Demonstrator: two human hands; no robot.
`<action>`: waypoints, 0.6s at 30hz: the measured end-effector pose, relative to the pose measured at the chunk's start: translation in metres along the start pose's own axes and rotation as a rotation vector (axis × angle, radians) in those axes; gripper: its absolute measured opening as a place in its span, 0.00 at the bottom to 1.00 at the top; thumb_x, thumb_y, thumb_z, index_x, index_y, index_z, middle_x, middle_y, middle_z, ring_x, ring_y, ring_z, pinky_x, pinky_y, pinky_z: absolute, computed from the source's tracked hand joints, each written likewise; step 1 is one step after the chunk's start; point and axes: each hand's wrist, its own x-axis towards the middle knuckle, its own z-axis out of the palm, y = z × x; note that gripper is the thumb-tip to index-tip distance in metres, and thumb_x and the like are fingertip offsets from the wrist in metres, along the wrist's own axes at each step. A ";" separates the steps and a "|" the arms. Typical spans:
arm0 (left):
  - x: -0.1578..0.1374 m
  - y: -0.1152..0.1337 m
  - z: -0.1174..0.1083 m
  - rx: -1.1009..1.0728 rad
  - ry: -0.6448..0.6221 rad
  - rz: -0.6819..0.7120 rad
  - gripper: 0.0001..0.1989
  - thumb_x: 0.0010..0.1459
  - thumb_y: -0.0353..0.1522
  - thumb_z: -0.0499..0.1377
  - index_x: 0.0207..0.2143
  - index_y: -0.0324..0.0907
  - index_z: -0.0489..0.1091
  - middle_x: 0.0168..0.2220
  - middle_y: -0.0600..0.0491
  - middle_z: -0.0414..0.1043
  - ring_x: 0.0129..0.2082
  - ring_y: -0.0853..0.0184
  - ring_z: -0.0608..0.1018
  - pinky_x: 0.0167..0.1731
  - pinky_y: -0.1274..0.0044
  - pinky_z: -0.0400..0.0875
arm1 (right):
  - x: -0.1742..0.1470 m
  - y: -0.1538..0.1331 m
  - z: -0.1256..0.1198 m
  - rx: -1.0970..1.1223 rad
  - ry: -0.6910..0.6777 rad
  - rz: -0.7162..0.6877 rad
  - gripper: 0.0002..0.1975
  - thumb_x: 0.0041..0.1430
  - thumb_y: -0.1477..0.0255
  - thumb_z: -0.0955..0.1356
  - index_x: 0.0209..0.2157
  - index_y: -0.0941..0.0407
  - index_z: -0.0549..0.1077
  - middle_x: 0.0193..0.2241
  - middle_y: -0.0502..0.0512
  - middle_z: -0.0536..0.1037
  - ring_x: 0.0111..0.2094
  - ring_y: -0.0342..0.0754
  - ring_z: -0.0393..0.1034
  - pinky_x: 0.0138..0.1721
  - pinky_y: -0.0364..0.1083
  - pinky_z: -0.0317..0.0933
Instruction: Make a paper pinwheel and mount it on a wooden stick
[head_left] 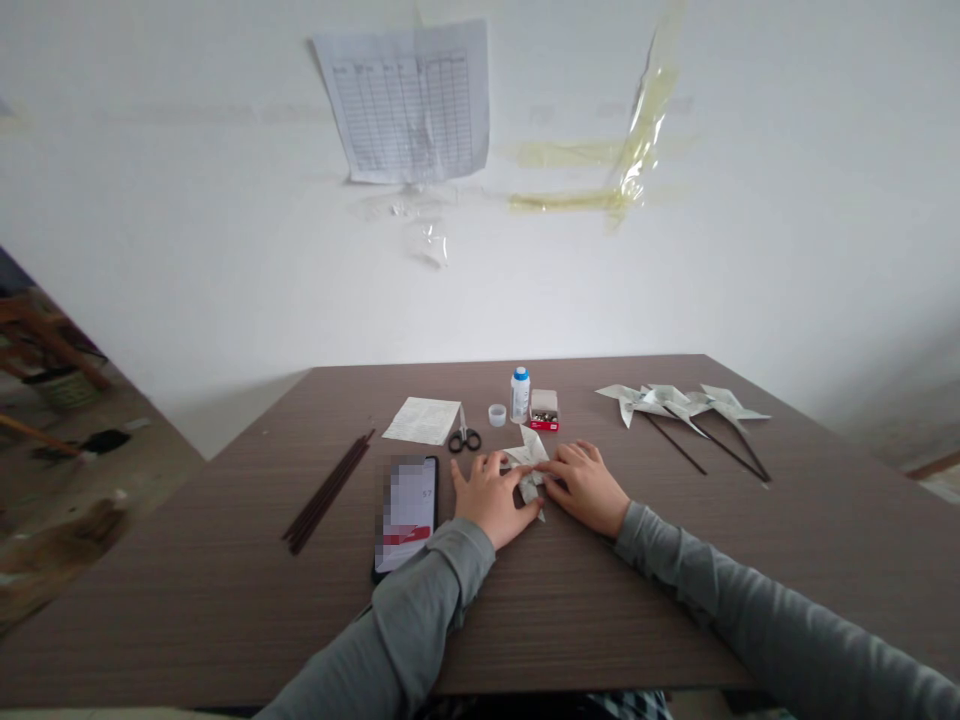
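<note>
On the table in front of me lies a folded printed-paper pinwheel (534, 446), partly covered by my fingers. My left hand (491, 498) holds its left side down, the thumb and index finger at the middle and the other fingers spread toward the scissors (465, 439). From the right, my right hand (585, 487) has its index finger and thumb on the pinwheel's centre, its other fingers curled. Just behind the pinwheel stands a small red box (544, 424) of what look like metal pins, its lid up. Whether a pin is between my fingers is hidden.
A phone (409, 515) lies beside my left forearm, with brown sticks (330, 492) farther left. Behind are paper sheets (422, 420), a small clear cup (496, 415) and a blue-capped white bottle (520, 397). Several pinwheels on sticks (671, 402) lie at right. A wall (225, 250) bounds the table's back.
</note>
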 end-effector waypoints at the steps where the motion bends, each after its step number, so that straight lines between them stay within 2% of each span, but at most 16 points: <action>1: 0.000 0.000 0.000 -0.001 0.004 0.002 0.28 0.75 0.43 0.78 0.75 0.63 0.89 0.79 0.44 0.83 0.82 0.34 0.78 0.89 0.22 0.56 | 0.000 0.000 0.001 0.002 0.006 0.001 0.18 0.80 0.73 0.75 0.59 0.44 0.97 0.46 0.59 0.92 0.54 0.64 0.90 0.75 0.68 0.75; 9: -0.001 0.002 -0.004 0.030 -0.021 -0.003 0.28 0.77 0.44 0.77 0.76 0.64 0.88 0.81 0.45 0.81 0.84 0.35 0.76 0.90 0.24 0.53 | -0.003 0.004 0.003 0.018 0.086 -0.024 0.16 0.81 0.73 0.75 0.56 0.43 0.97 0.43 0.54 0.93 0.49 0.59 0.89 0.77 0.66 0.73; 18: -0.001 0.000 -0.001 0.029 -0.009 -0.007 0.28 0.76 0.46 0.77 0.75 0.67 0.89 0.79 0.46 0.81 0.82 0.36 0.76 0.90 0.28 0.57 | 0.001 -0.003 -0.007 0.002 -0.035 0.035 0.19 0.85 0.70 0.71 0.58 0.42 0.97 0.47 0.59 0.92 0.55 0.65 0.89 0.76 0.70 0.73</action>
